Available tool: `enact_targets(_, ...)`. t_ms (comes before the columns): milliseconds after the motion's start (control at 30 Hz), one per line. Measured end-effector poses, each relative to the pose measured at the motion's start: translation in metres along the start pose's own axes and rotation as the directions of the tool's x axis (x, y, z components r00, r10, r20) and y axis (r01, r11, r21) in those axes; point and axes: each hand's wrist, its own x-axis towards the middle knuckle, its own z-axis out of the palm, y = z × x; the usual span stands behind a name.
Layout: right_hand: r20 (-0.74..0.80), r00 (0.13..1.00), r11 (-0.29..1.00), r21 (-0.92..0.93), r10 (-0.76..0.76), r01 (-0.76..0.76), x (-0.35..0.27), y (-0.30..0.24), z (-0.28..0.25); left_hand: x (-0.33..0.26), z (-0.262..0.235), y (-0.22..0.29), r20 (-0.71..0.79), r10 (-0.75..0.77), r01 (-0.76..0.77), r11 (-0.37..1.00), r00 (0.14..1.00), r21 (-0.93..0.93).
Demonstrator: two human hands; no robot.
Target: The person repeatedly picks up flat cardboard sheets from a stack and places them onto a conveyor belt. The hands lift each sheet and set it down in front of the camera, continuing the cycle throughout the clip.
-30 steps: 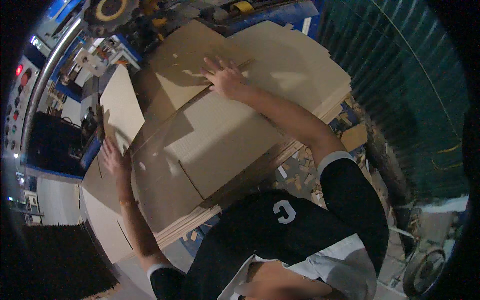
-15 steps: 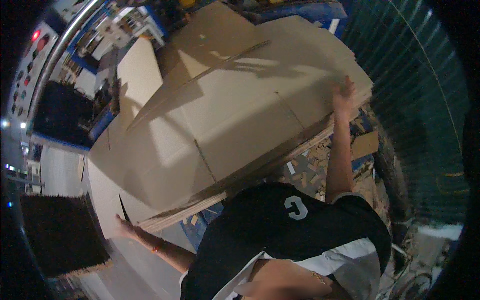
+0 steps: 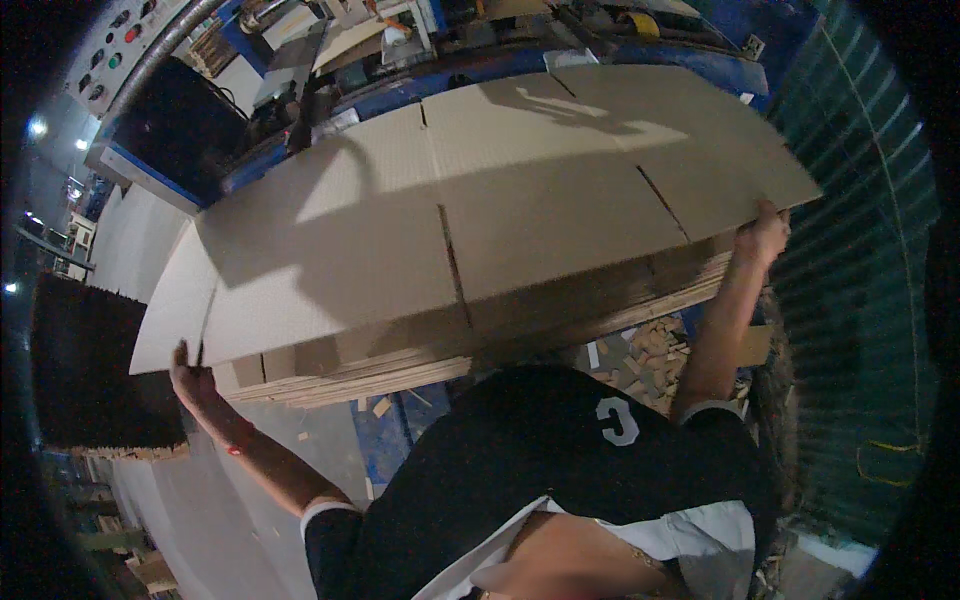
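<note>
A wide brown cardboard sheet [image 3: 340,240] with dark slots and crease lines spans the view, its near edge raised above a stack of similar sheets [image 3: 350,385]. At the sheet's near left corner, my left hand [image 3: 193,383] grips the edge beside a slot, some fingers hidden underneath. My right hand [image 3: 764,238] is closed on the near edge close to the right corner, thumb on top. Shadows fall across the sheet, and its far edge reaches the blue machine [image 3: 390,97].
A control panel with coloured buttons [image 3: 125,45] stands at the far left. Dark bundled sheets [image 3: 95,365] are on the left. Cardboard scraps [image 3: 650,360] litter the area below the stack. A green corrugated wall [image 3: 870,250] closes off the right side.
The sheet's near edge has come up off the stack, with both hands now gripping it. The tilted cardboard at the far side is no longer in view. My head view has shifted.
</note>
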Motion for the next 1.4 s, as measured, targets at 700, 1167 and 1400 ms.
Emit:
enact_targets(700,0.927,-0.374,0.443,0.333,0.005,0.832,-0.148,-0.028,0.007,-0.227,0.180,-0.059,0.961,-0.011,-0.958,0.070,0.278,0.278)
enact_targets(1167,0.903,-0.115,0.260,0.003,0.414,0.966,-0.052,0.058,0.129,-0.109,0.286,-0.089,0.948,0.266,-0.984,0.080,0.175,0.159)
enact_targets(1400,0.920,0.194,-0.020,-0.200,0.340,0.980,-0.054,0.111,0.176,-0.060,0.348,-0.115,0.922,0.216,-0.900,-0.230,0.322,0.369)
